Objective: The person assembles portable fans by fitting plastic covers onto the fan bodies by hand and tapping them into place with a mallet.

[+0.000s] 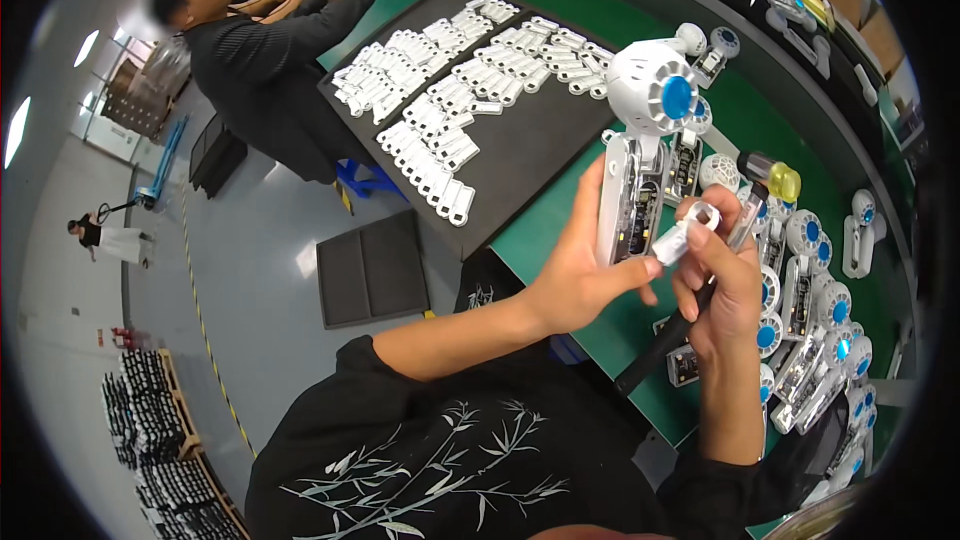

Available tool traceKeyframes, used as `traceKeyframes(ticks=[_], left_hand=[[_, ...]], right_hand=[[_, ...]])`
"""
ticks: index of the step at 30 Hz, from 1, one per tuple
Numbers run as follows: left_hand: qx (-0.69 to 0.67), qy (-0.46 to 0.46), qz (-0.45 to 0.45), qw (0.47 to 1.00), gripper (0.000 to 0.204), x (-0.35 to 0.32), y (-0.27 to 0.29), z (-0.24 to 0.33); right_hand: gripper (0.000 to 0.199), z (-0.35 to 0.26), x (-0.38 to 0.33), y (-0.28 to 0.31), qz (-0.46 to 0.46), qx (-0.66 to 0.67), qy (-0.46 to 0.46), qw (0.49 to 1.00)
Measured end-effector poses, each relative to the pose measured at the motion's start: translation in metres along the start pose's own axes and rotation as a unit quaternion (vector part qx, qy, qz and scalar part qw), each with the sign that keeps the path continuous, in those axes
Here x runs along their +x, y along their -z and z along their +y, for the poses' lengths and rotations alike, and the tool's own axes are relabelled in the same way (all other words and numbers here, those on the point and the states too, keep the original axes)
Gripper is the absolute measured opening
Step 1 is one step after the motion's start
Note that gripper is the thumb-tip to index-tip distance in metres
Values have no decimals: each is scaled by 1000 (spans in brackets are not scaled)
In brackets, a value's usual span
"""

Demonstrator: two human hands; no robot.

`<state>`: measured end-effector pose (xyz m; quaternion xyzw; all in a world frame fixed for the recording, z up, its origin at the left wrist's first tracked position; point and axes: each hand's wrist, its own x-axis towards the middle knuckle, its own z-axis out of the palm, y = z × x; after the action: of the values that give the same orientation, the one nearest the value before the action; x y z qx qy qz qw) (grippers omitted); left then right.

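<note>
My left hand (575,285) is closed round the handle of a white handheld fan (630,200), held upright above the bench. Its round head has a blue centre, and the open handle bares a circuit board. Close beside it, my right hand (725,285) pinches a small white plastic part (685,233) with a rounded, ring-like end. My left thumb tip reaches this part's lower end. A long black rod-like tool (655,355) also lies in my right hand, slanting between the fingers; its exact kind is unclear.
Several fans (835,305) with opened handles crowd the green bench (560,215) on the right, near a yellow-capped bottle-like item (783,182). A black tray (540,150) holds rows of white handle covers (430,165). Another person (270,60) works at the far left.
</note>
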<state>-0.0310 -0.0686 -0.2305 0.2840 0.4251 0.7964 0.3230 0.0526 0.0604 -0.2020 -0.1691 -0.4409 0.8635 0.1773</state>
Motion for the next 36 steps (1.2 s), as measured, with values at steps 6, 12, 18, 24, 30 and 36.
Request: traceKeyframes(ticks=[6,12,18,24,30,36], left_hand=[[27,12,-15,999,90,0,1,4],[126,-42,3,991,87,2,-3,-4],[173,-8,29,984,77,-3,-7,-5],[47,-4,60,997,69,-11,15,6],[23,41,111,993,67,-17,43,28],[7,60,78,995,69,-24,46,44]], right_hand=[[36,0,1,-7,44,-134,101,985],[36,5,-6,-11,47,-188,124,973],[33,36,-2,-1,24,-271,298,915],[25,44,-9,-9,-20,-339,239,910],[32,23,-27,-19,-63,-362,205,907],[33,32,-29,-15,-148,-298,208,920]])
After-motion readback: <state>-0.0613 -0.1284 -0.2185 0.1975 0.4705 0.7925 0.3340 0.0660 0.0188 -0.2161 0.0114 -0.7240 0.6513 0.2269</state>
